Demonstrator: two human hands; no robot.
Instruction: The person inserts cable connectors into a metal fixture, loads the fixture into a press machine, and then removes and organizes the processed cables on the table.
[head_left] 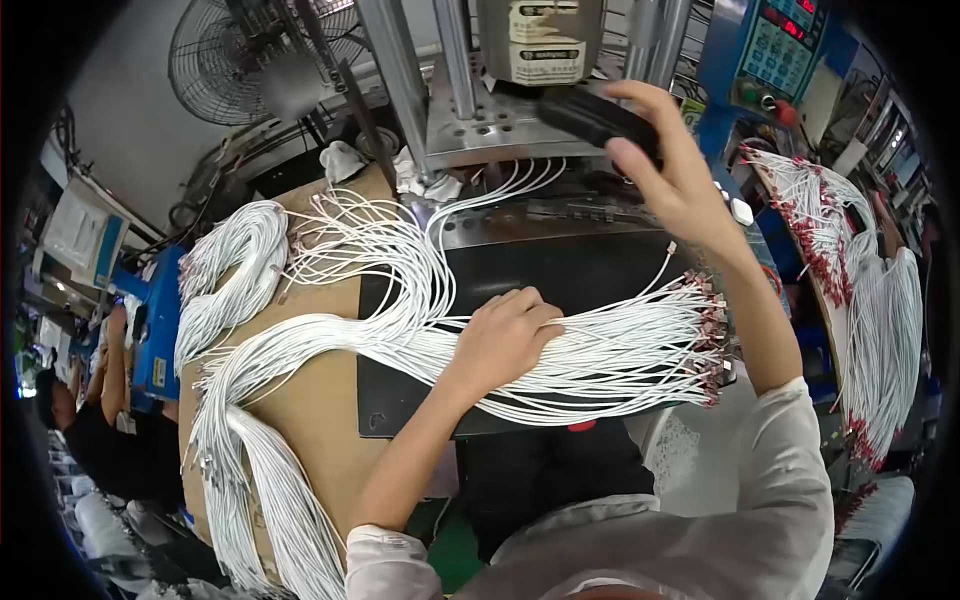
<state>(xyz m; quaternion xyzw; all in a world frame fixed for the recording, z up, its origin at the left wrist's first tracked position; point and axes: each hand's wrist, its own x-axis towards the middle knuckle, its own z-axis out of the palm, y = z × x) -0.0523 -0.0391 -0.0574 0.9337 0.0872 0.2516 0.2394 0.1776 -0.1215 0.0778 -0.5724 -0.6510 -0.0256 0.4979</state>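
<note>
My left hand [508, 338] rests on a wide bundle of white cables [610, 350] spread over a black mat [500, 275], its fingers curled on the strands. Small reddish connectors [708, 335] end the cables at the right. My right hand [665, 165] is raised beside the metal press [480, 135], its fingers wrapped round a black object [590, 118], which looks like a handheld tool. Below the press, several white cable ends [530, 180] reach into the machine bed.
A brown board [300, 400] at the left carries more white cable bundles [245, 250]. Behind it stands a fan [250, 60]. A blue control box [775, 60] is at the upper right, above another board of red-tipped cables [885, 330]. A person [120, 450] sits at the far left.
</note>
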